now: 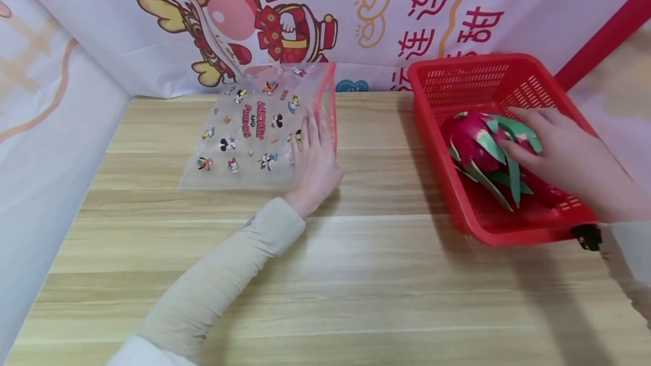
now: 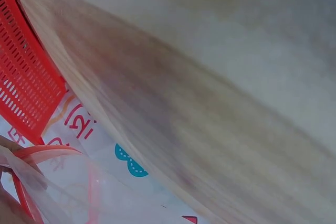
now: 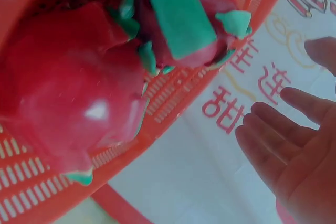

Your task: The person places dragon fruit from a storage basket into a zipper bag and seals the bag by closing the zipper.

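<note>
A clear plastic zip bag (image 1: 239,146) with cartoon figures and a red zip edge lies at the back left, its mouth facing right. My left hand (image 1: 316,162) is at that mouth and holds the edge; in the left wrist view the film passes between the fingers (image 2: 10,205). The thumb is hidden in the head view. My right hand (image 1: 559,151) reaches over the red basket (image 1: 447,185), fingers spread and holding nothing. Below it in the basket are a dragon fruit (image 1: 470,140) with green leaf tips and a second dragon fruit (image 3: 79,87), largely covered by my hand in the head view.
The wooden table (image 1: 356,298) meets a printed cloth (image 1: 366,33) hanging behind it. The basket's perforated walls rise around the fruit. A small black object (image 1: 587,236) shows at the basket's near right corner. Another cloth (image 1: 51,100) hangs along the left side.
</note>
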`<move>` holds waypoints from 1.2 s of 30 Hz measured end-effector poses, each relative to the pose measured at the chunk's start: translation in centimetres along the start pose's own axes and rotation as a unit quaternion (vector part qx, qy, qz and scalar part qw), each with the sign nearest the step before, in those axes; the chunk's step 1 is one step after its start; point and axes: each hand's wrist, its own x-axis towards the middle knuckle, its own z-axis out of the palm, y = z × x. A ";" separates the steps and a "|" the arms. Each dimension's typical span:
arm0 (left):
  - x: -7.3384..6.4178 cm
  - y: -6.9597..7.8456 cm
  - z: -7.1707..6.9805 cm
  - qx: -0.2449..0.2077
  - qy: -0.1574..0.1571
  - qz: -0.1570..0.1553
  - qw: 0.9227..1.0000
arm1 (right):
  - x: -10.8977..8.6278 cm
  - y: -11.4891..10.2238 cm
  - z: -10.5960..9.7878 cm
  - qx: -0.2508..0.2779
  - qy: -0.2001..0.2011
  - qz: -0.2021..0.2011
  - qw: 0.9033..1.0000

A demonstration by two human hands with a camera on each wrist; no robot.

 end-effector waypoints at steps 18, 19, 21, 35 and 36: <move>0.0 0.0 0.0 -0.003 -0.018 -0.008 1.000 | 3.8 -1.1 1.3 -0.043 -0.122 -0.022 0.991; 0.0 0.0 0.1 -0.005 -0.019 -0.006 1.000 | 3.9 -1.1 1.4 -0.048 -0.126 -0.023 0.991; 0.0 0.1 0.1 -0.007 -0.020 -0.005 1.000 | 4.0 -1.1 1.6 -0.058 -0.140 -0.019 0.988; 0.2 -0.1 0.2 -0.011 -0.018 -0.007 1.000 | 4.9 -1.1 3.7 -0.012 -0.191 0.006 0.981; 0.2 -0.1 0.2 -0.010 -0.018 -0.007 1.000 | 4.9 -1.1 3.8 -0.009 -0.188 0.009 0.982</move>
